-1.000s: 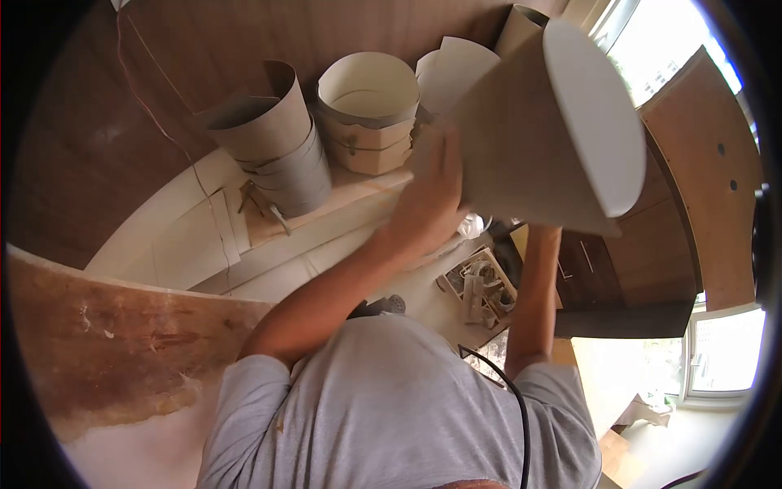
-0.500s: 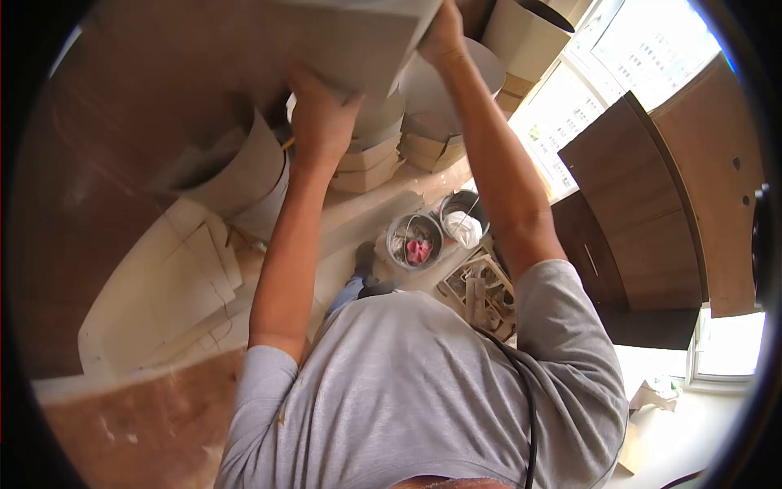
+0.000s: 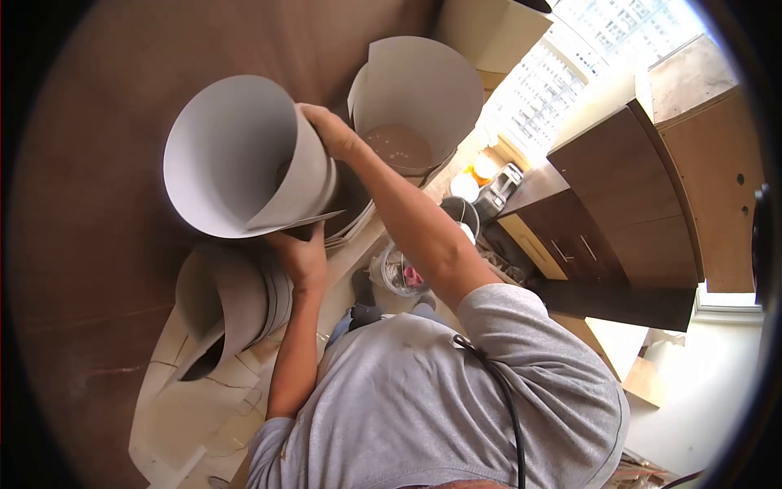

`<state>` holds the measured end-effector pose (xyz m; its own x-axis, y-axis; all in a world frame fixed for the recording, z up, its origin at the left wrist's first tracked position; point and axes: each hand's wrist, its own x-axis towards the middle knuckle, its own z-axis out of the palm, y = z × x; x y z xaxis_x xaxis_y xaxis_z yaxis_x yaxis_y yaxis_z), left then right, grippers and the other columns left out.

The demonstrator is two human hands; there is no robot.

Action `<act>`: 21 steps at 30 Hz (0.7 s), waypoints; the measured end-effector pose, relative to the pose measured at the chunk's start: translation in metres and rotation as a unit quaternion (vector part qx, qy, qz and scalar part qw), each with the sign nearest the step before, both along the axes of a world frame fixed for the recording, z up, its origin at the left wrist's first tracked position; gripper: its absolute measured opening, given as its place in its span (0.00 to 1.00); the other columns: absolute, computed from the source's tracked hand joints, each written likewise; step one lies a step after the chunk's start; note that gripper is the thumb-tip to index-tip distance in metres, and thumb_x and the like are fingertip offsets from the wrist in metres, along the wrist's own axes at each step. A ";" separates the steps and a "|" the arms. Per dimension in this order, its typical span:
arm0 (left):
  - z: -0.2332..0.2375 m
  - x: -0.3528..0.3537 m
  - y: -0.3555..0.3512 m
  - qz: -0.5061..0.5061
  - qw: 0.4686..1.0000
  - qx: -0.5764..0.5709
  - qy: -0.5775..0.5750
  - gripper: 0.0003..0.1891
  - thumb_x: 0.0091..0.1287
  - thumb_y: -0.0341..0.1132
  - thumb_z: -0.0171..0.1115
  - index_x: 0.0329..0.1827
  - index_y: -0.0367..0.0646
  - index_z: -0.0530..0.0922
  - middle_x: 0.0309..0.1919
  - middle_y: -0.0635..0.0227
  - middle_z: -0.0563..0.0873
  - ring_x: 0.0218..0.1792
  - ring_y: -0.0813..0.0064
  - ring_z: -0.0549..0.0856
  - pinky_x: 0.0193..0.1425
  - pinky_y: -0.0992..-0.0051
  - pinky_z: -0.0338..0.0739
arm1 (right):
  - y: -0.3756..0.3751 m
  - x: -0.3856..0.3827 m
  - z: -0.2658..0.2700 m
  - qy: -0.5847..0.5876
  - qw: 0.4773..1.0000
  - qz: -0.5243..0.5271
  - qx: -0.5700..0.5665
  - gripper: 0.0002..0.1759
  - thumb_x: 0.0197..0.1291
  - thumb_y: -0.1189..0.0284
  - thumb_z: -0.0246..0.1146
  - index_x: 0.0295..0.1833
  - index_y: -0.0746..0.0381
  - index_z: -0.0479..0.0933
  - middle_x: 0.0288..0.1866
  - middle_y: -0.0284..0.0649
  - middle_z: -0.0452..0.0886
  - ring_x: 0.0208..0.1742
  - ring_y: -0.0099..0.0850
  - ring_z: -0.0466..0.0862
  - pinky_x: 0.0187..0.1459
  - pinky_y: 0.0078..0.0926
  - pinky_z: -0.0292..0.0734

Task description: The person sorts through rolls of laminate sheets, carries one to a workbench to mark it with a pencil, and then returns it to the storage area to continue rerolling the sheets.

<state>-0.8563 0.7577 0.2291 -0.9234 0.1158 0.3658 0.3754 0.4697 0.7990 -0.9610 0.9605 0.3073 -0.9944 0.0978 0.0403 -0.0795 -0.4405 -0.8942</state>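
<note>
A rolled pale grey sheet (image 3: 314,167) stands out in front of me, its wide round end facing up and to the left. My right hand (image 3: 330,130) is closed over its far right side near the rim. Lower down, my left hand (image 3: 300,259) grips the near side, where a loose edge of the sheet sticks out; some of its fingers are hidden below that edge. Another rolled sheet (image 3: 244,297) lies just below and left of my left hand. Beyond my right forearm stands a wider open roll (image 3: 419,90).
Buckets (image 3: 399,273) stand on the floor by my feet. Dark brown cabinets (image 3: 627,216) line the right side, below a bright window (image 3: 542,90). A large brown surface (image 3: 90,244) fills the left. A black cord (image 3: 509,399) hangs down my shirt.
Both hands have come down and closer to my body. The blurred, flat-looking sheet piece held up high is now seen as a roll between my hands. My view has shifted too.
</note>
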 end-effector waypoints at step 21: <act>-0.012 0.005 -0.037 0.019 0.986 -0.145 -0.081 0.37 0.61 0.31 0.73 0.72 0.25 0.67 0.63 0.37 0.78 0.64 0.39 0.79 0.71 0.54 0.71 | 0.051 -0.009 -0.008 -0.109 0.941 -0.120 0.296 0.21 0.67 0.61 0.59 0.51 0.66 0.88 0.52 0.53 0.89 0.56 0.47 0.87 0.61 0.40 0.79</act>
<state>-0.8516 0.7210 0.2176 -0.9727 0.1582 0.1695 0.2316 0.6992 0.6764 -0.9704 1.0115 0.2989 -0.9372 0.3460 -0.0439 0.1004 0.1471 -0.9840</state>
